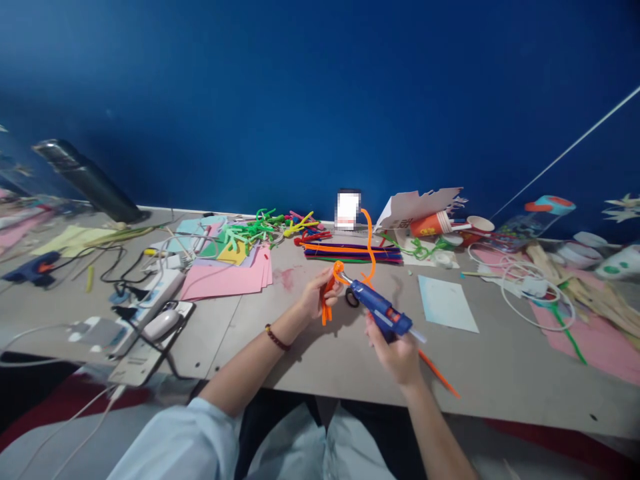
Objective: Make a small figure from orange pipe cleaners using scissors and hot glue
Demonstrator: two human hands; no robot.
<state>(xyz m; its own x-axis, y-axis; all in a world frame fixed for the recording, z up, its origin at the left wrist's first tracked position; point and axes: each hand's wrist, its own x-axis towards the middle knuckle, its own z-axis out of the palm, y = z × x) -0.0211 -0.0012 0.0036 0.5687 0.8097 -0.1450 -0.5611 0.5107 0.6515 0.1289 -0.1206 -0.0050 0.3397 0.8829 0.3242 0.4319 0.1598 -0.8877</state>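
Observation:
My left hand (318,293) is closed around a bundle of orange pipe cleaners (327,312), whose top is wound into a small ball. In my right hand (395,350) is a blue glue gun (377,303) with a clear glue stick poking from its rear. The gun's nozzle points up and left and meets or nearly meets the orange ball; I cannot tell if they touch. Behind the gun, black scissor handles (353,297) show in part. A curved orange pipe cleaner (371,243) rises beyond the nozzle. Near my right wrist lies a straight orange pipe cleaner (439,375).
Colored pipe cleaners (350,253) lie along the blue wall, with green ones (253,230) to their left. Pink paper (225,280), a power strip (150,307) and a second glue gun (31,269) are at left. At right are light blue paper (447,303), paper cups (430,225) and a white cable (507,293).

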